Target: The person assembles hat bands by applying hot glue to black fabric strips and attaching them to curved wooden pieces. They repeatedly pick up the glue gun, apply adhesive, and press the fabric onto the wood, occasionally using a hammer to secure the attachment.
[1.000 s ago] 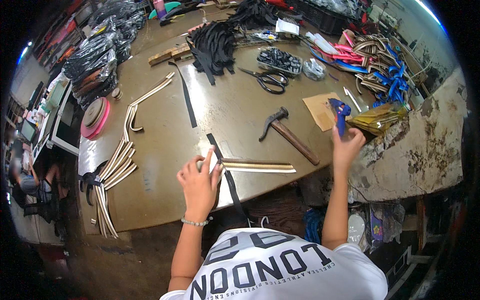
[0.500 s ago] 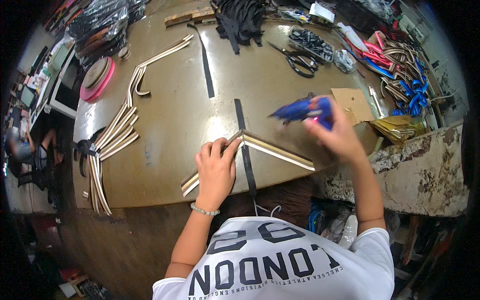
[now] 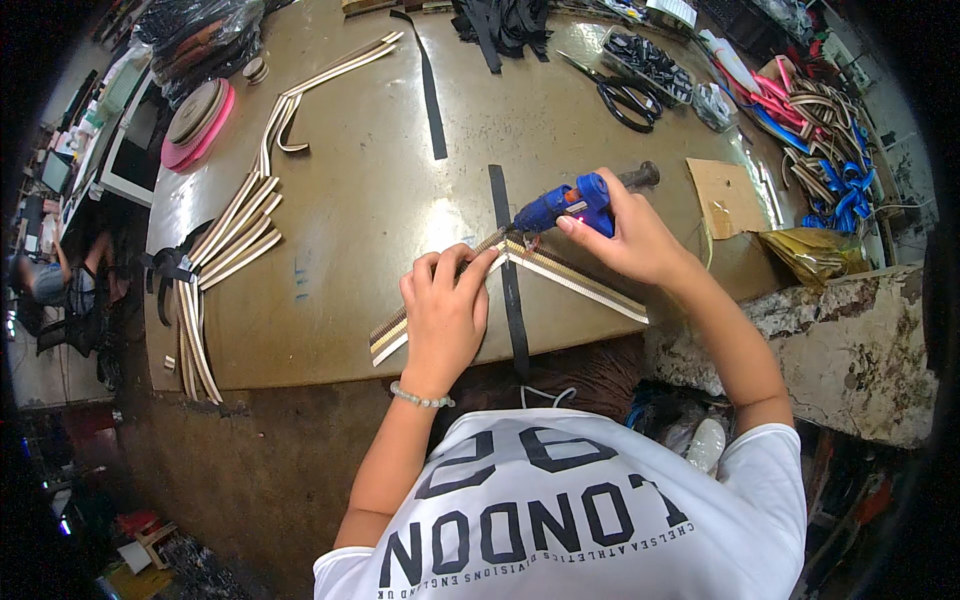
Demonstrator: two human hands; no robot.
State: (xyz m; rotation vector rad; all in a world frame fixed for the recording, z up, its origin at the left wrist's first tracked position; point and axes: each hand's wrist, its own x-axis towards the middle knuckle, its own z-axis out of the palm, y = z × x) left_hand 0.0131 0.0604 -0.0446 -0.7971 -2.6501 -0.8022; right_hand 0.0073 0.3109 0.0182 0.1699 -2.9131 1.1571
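Observation:
My right hand (image 3: 640, 235) is closed around the handle of a blue glue gun (image 3: 560, 206). Its nozzle points left and meets, or nearly meets, the peak of a striped strap (image 3: 580, 285). This brown, tan and white strap is bent into a wide V with its peak away from me. A black strap (image 3: 516, 315) runs under the peak, toward and away from me. My left hand (image 3: 445, 310) presses on the striped strap's left arm, its fingers bent and its fingertips near the peak. What its thumb does is partly hidden.
More striped straps (image 3: 225, 235) lie in a bundle at the left, beside pink and brown tape rolls (image 3: 198, 125). Another black strap (image 3: 427, 85) lies ahead. Scissors (image 3: 625, 100), a tray of black parts (image 3: 645, 65) and cardboard (image 3: 725, 198) are at the right.
My right hand has brought the glue gun left, so its nozzle is now at the strap's peak. My left hand stays on the strap. The whole view has shifted slightly.

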